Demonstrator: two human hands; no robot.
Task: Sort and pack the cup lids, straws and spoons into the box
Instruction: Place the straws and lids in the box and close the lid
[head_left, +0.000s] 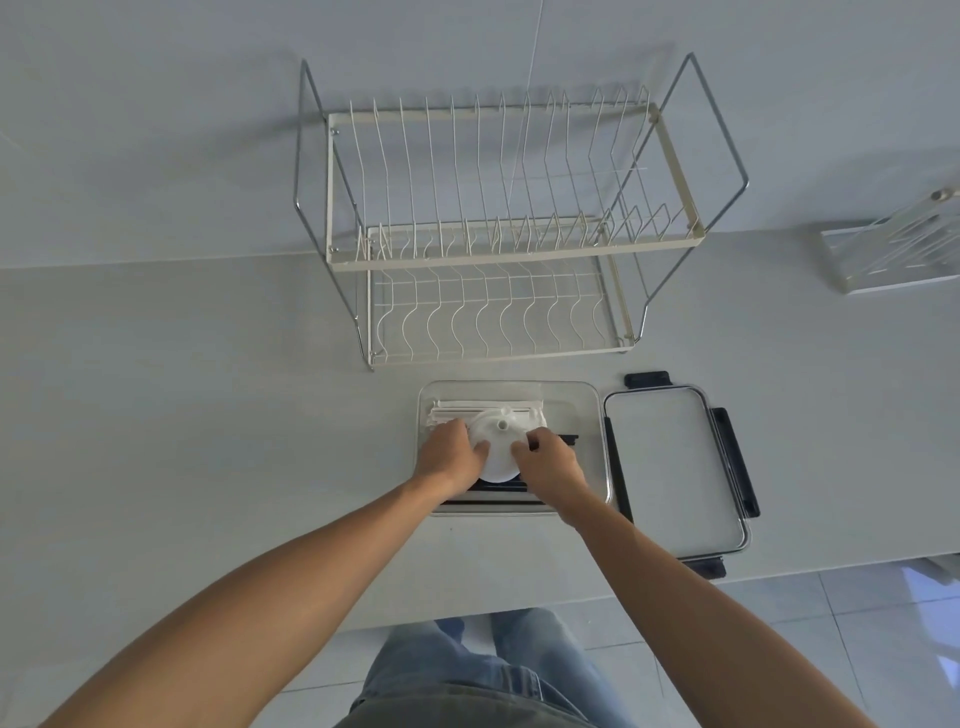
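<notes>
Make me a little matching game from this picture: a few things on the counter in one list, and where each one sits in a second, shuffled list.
Things:
1. white cup lid
2. box lid
3. dish rack
4. paper-wrapped straws

Places:
A. flat on the counter, right of the box
B. behind the box, by the wall
C. along the box's far side
D. between both hands, inside the box

Pairs: 1-D, 2-A, 3-B, 4-C
</notes>
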